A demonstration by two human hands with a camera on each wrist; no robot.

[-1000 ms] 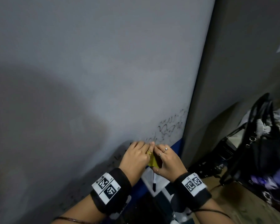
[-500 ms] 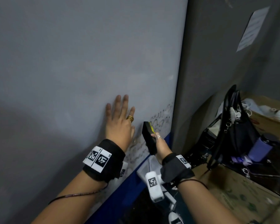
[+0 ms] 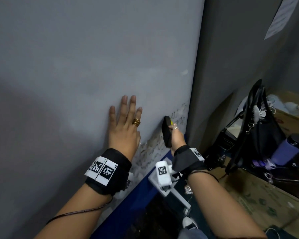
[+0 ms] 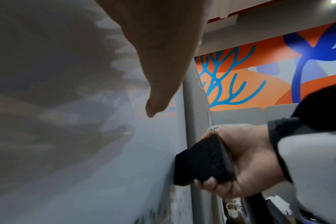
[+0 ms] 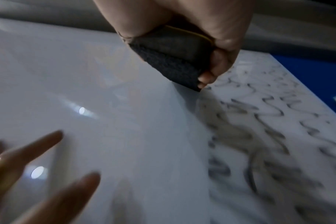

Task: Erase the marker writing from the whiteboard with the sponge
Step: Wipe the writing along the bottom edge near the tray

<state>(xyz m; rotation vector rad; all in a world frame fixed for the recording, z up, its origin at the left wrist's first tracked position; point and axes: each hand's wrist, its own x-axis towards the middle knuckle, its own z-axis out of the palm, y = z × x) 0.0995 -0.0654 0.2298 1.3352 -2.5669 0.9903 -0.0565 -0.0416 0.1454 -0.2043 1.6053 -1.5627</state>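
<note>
Both hands meet the whiteboard: left hand flat with fingers spread, right hand clamping the sponge beside marker writing near its right edge.

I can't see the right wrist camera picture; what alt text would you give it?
A right hand grips a dark sponge with its edge against a glossy whiteboard, beside smeared black marker writing near the board's blue-bordered edge. The left hand's fingertips, blurred, rest on the clean area.

Glossy smooth whiteboard; coarse, matt black sponge.
</note>
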